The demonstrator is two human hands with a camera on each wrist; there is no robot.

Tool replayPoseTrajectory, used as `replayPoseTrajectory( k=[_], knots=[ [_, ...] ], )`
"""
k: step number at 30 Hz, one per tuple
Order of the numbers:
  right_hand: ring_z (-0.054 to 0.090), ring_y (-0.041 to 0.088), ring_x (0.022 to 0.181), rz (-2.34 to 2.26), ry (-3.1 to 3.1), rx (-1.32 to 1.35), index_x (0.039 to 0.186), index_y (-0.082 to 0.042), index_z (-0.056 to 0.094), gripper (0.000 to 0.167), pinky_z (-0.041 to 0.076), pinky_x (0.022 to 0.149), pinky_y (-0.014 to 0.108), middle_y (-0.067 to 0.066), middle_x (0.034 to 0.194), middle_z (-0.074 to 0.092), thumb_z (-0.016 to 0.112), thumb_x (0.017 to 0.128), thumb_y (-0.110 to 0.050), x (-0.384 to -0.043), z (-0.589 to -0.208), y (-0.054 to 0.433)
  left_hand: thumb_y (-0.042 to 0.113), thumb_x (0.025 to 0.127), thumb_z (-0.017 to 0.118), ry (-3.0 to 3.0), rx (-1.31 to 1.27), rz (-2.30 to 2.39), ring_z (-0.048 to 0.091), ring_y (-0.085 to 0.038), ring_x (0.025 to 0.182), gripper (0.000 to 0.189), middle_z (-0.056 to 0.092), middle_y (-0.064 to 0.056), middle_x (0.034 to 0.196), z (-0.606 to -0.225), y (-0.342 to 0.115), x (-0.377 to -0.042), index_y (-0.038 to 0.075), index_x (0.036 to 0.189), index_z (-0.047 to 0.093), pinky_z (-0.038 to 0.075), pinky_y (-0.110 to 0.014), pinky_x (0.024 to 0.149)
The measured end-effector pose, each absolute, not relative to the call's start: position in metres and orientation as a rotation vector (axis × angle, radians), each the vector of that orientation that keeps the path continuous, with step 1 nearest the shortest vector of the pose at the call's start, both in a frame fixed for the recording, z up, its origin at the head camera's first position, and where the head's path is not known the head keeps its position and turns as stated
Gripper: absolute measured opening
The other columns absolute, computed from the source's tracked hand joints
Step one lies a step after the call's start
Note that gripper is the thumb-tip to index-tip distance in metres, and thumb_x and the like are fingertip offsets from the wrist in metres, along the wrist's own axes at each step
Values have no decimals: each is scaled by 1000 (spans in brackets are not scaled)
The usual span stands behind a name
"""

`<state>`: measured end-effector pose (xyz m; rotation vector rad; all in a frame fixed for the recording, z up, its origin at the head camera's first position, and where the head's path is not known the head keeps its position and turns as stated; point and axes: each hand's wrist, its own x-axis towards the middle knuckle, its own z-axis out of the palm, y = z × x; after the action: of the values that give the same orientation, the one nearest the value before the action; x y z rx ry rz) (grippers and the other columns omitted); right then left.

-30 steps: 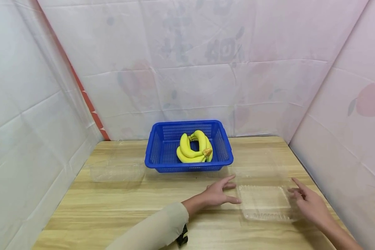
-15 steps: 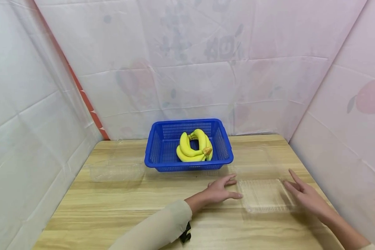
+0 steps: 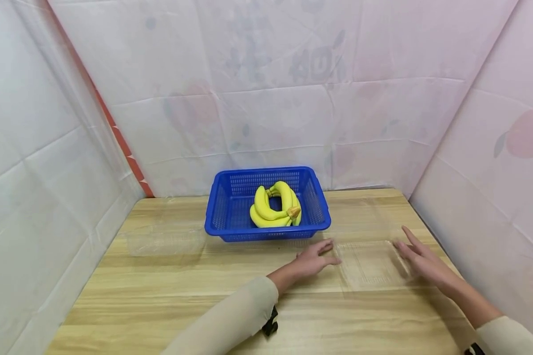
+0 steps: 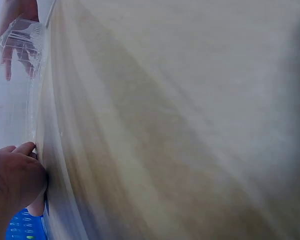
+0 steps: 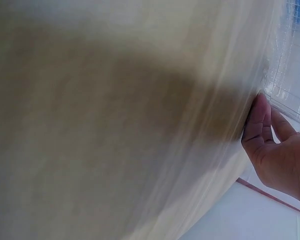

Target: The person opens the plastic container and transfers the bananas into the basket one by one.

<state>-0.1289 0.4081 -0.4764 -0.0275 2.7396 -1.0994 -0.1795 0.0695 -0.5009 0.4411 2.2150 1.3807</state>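
A clear plastic clamshell box (image 3: 369, 264) with its lid raised lies on the right half of the table. At its left side is my left hand (image 3: 312, 259), thumb and fingers spread with the tips at the wall. My right hand (image 3: 426, 259) stands at the opposite side, its fingertips touching the box's edge. In the right wrist view, the fingers of my right hand (image 5: 277, 140) are fairly straight against the clear box (image 5: 290, 65). The left wrist view has my left hand (image 4: 15, 175) low beside the clear box (image 4: 12, 105). Neither hand curls around it.
A blue plastic basket (image 3: 222, 217) with yellow bananas (image 3: 271, 212) stands at the back middle of the wooden table (image 3: 182, 296). Another clear plastic box (image 3: 166, 243) sits to its left. Printed white sheeting (image 3: 266, 123) encloses the back and sides.
The clear box on the right has slid away from me, toward the back of the table. Both hands have moved along with it; the basket, bananas and left box stay put.
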Motion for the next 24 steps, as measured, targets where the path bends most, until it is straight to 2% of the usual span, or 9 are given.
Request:
replayPoseTrajectory(
  k=[3, 5, 6, 10, 19, 24],
  knots=[
    [67, 27, 133, -1088, 2731, 1, 171, -8, -7, 78, 51, 98, 32, 34, 161, 43, 32, 117, -47, -136, -476, 406, 44, 99, 70, 2174, 400, 1443, 35, -19, 163, 71, 57, 15, 159, -501, 71, -185, 30, 163, 45, 20, -58, 135],
    [58, 48, 139, -1103, 2711, 19, 171, -9, -10, 79, 50, 103, 51, 35, 162, 41, 31, 116, -49, -140, -476, 404, 41, 99, 71, 2157, 388, 1478, 36, -21, 162, 71, 56, 12, 161, -501, 72, -188, 29, 164, 45, 27, -52, 134],
    [54, 53, 142, -1116, 2698, 25, 171, -9, -11, 79, 48, 105, 60, 35, 163, 40, 30, 116, -49, -142, -475, 404, 39, 99, 72, 2149, 390, 1493, 37, -21, 162, 71, 56, 10, 161, -502, 73, -189, 28, 164, 45, 30, -49, 133],
    [49, 57, 143, -1131, 2693, 39, 170, -10, -13, 79, 39, 110, 71, 38, 162, 38, 30, 116, -50, -148, -475, 405, 37, 99, 72, 2131, 384, 1540, 39, -19, 161, 72, 54, 8, 163, -504, 77, -193, 25, 164, 44, 32, -43, 133],
    [41, 61, 147, -1136, 2683, 49, 170, -12, -16, 80, 31, 114, 78, 44, 162, 33, 29, 116, -51, -160, -477, 409, 36, 105, 67, 2120, 397, 1608, 47, -20, 156, 66, 55, 2, 162, -509, 81, -198, 18, 164, 45, 41, -39, 128],
    [19, 67, 154, -1159, 2655, 58, 170, -15, -16, 81, 18, 118, 83, 40, 163, 29, 30, 115, -53, -165, -474, 411, 38, 105, 66, 2142, 406, 1599, 50, -19, 154, 65, 59, 0, 160, -512, 82, -201, 17, 163, 45, 41, -36, 127]
  ],
)
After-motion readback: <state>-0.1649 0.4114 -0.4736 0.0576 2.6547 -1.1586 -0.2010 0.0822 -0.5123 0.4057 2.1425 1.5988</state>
